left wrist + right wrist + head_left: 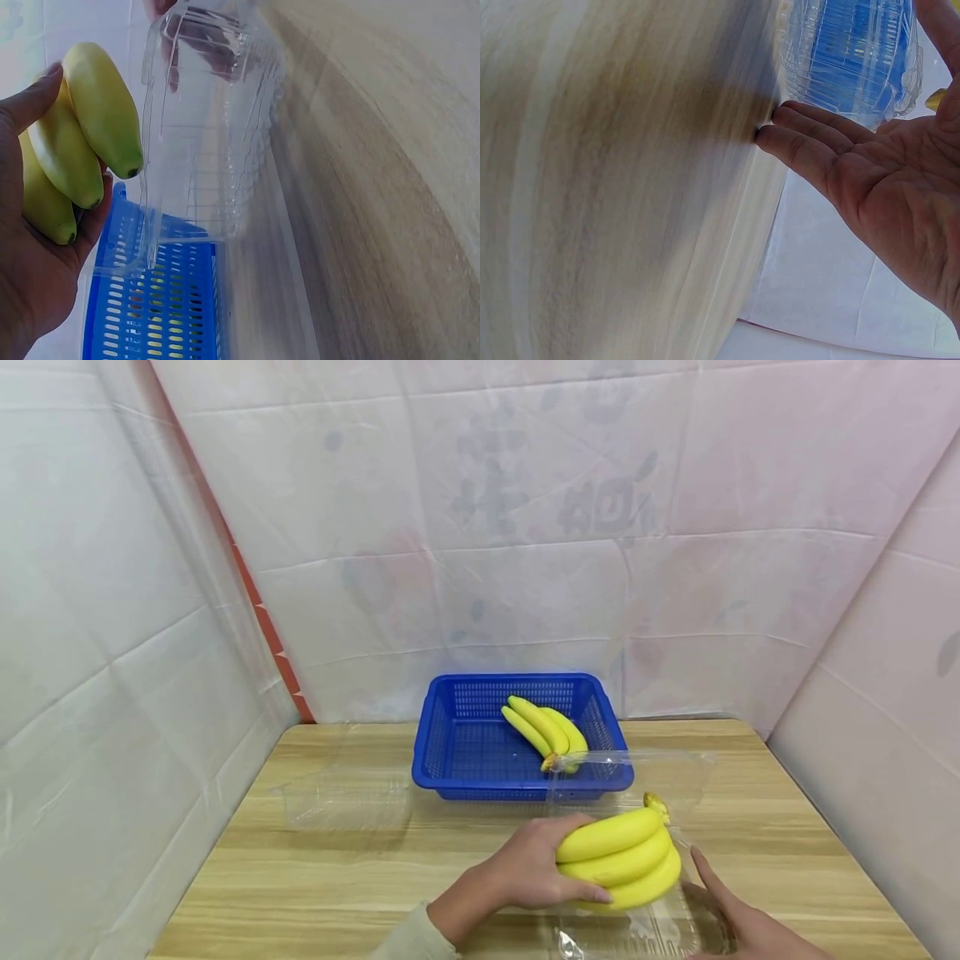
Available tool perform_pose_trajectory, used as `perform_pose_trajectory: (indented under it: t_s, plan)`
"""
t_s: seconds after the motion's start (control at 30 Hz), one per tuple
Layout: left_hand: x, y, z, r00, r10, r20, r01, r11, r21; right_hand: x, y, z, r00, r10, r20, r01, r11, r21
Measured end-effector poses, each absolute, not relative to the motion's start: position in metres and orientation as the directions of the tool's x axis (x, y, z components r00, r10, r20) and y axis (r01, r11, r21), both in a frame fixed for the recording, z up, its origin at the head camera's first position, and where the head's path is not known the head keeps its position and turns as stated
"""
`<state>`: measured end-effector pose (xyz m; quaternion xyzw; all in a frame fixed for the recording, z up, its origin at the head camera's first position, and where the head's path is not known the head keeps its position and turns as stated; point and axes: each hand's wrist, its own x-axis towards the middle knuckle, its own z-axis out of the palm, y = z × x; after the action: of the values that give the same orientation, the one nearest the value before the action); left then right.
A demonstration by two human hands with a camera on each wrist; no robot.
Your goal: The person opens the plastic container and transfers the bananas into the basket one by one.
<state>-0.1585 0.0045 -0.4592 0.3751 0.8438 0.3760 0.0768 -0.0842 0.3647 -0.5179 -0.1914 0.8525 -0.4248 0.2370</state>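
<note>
A bunch of yellow bananas [618, 860] is gripped by my left hand [536, 864], thumb on one side and fingers on the other. In the left wrist view the bananas [82, 120] hang beside the upper edge of a clear plastic clamshell box [199, 150], whose lid stands raised behind it in the head view. My right hand [750, 922] is at the box's right side, its fingers straight. In the right wrist view those fingers [802, 146] reach down to the tabletop beside the box; whether they touch its wall I cannot tell.
A blue plastic basket [480, 783] holding another bunch of bananas [551, 731] stands at the back of the wooden table [247, 893]. A second clear plastic box [345, 802] sits to the left. White sheeting [510, 593] surrounds the table at the back and sides.
</note>
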Motion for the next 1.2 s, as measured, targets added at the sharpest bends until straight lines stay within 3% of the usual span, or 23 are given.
perform_pose_trajectory:
  t_s: [0.47, 0.87, 1.2]
  plan:
    - [-0.165, -0.008, -0.457, -0.686, 0.700, 0.199, 0.549, 0.317, 0.773, -0.084, 0.364, -0.515, -0.809, -0.492, -0.322, -0.039, 0.591, -0.805]
    - [-0.170, -0.016, -0.451, -0.689, 0.685, 0.238, 0.531, 0.253, 0.809, -0.084, 0.361, -0.512, -0.811, -0.507, -0.291, -0.060, 0.566, -0.822]
    - [-0.173, -0.028, -0.452, -0.687, 0.664, 0.297, 0.528, 0.175, 0.831, -0.084, 0.362, -0.519, -0.813, -0.542, -0.213, -0.149, 0.548, -0.823]
